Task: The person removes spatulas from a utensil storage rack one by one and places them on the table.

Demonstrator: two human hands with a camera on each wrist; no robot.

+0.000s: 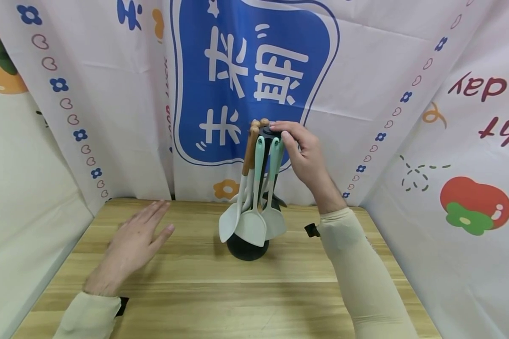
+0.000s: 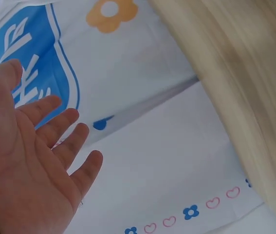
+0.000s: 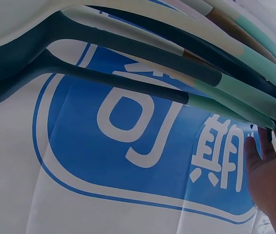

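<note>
A black utensil stand [image 1: 248, 253] holds several kitchen tools. My right hand [image 1: 305, 153] touches its black top, with extended fingers on the top and the thumb beside the mint handles. At the front hang a white turner with a mint handle [image 1: 252, 227] and another pale mint-handled utensil [image 1: 275, 222]. On the left side is a white utensil with a wooden handle [image 1: 229, 223]. The right wrist view shows dark mint-handled utensils [image 3: 138, 61] and my fingers close to the handle ends. My left hand [image 1: 133, 240], fingers spread, is over the table's left side, holding nothing.
The wood-grain table [image 1: 254, 301] lies under the stand. Behind it hangs a white cloth [image 1: 365, 70] with a blue printed panel, close to the handle tops. More printed cloth encloses the left and right sides.
</note>
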